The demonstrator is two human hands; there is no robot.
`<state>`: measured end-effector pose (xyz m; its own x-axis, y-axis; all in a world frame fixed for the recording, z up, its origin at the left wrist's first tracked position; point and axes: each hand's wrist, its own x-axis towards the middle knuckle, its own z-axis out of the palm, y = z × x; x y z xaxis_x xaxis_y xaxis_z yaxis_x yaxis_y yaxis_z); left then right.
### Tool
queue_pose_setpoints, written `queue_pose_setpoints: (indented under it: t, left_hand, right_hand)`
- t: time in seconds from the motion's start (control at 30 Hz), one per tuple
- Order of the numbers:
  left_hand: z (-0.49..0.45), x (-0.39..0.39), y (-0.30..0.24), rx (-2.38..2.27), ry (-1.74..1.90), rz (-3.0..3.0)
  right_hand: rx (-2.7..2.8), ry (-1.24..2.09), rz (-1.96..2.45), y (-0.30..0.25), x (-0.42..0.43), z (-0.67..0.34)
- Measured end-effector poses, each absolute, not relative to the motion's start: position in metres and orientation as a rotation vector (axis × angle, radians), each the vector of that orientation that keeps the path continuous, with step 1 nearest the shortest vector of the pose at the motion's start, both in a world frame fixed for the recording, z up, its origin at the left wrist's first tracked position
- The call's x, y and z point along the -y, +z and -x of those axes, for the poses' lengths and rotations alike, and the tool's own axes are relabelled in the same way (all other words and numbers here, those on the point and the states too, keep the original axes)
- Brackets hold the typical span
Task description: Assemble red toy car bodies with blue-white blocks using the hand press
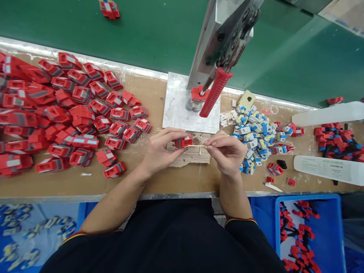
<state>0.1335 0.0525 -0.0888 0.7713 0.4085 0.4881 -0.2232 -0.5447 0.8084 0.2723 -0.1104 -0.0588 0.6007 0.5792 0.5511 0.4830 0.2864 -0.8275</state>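
Note:
My left hand grips a red plastic toy part between thumb and fingers. In my right hand, a thin cotton swab is pinched, its far end at the red part's side. Both hands are over a torn piece of cardboard, where a small clear round dish and another swab lie. Just behind stands a metal plate with a toggle clamp; the clamp's red handle slants down, and another red part sits beneath its tip.
Many red and grey toy parts cover the left of the bench. At right are a swab bundle, blue-and-white parts, two white plastic bottles and red-and-black parts. A blue bin stands below, right.

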Motion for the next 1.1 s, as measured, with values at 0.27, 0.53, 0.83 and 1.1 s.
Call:
queue_pose_setpoints:
  t: [0.27,0.53,0.83,1.1]
  left_hand:
    - [-0.132,-0.052,-0.091,-0.188,0.768,-2.005]
    - [-0.131,-0.054,-0.09,-0.18,0.79,-2.013]
    - [-0.131,-0.054,-0.088,-0.17,0.83,-2.014]
    - [-0.131,-0.057,-0.091,-0.215,0.863,-1.981]
  right_hand:
    - [1.058,0.151,1.455,-0.066,0.109,-0.271]
    - [1.065,0.132,1.478,-0.064,0.112,-0.274]
    - [1.116,0.067,1.451,-0.062,0.117,-0.279]
    - [1.298,0.113,1.55,-0.056,0.135,-0.302]
